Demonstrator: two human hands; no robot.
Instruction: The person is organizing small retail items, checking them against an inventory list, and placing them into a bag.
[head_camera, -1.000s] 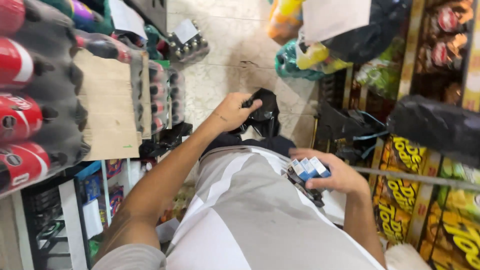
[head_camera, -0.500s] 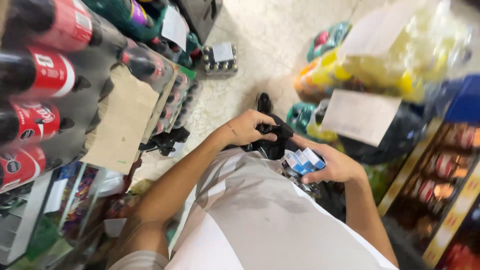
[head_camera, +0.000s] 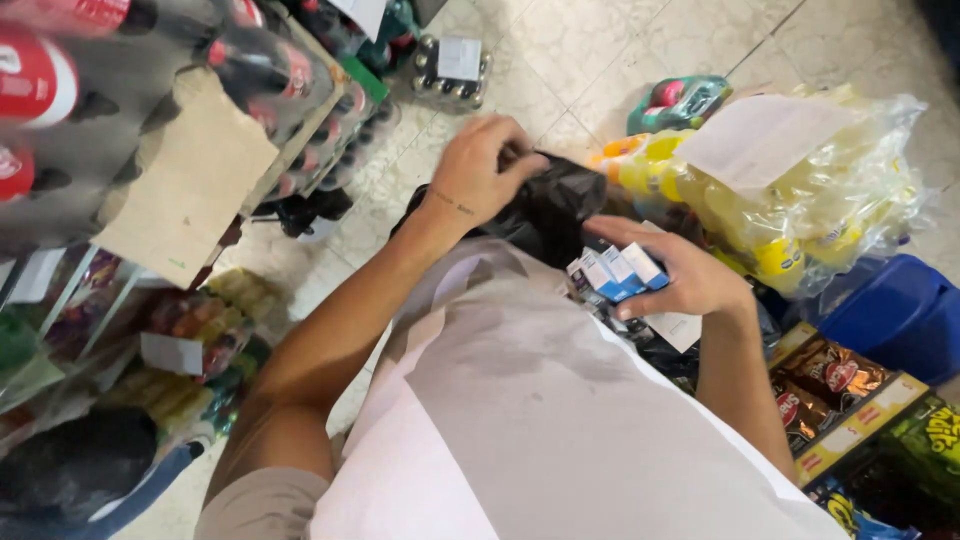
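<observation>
At far left, shrink-wrapped packs of cola bottles (head_camera: 60, 90) with red labels are stacked on shelving, a piece of brown cardboard (head_camera: 190, 180) leaning against them. Moving right over the tiled floor (head_camera: 600, 50), the left hand (head_camera: 485, 170) is clenched on the rim of a black plastic bag (head_camera: 555, 205), holding its mouth open in front of the white shirt. Just beside it, the right hand (head_camera: 680, 275) has its grip closed around a bundle of small blue-and-white boxes (head_camera: 615, 272), which sit at the bag's opening, touching it but not yet inside as far as I can tell; so the bag looks readied and the boxes remain to go in. Further right lies a wrapped pack of yellow bottles (head_camera: 800, 200) with a white sheet on top, then a blue tub (head_camera: 890, 310) and snack packets (head_camera: 830, 385) on a low rack. Compared with half a second ago, the head has tipped lower and nearer, the left hand has shifted further over the bag, and the boxes have come closer to its mouth.
</observation>
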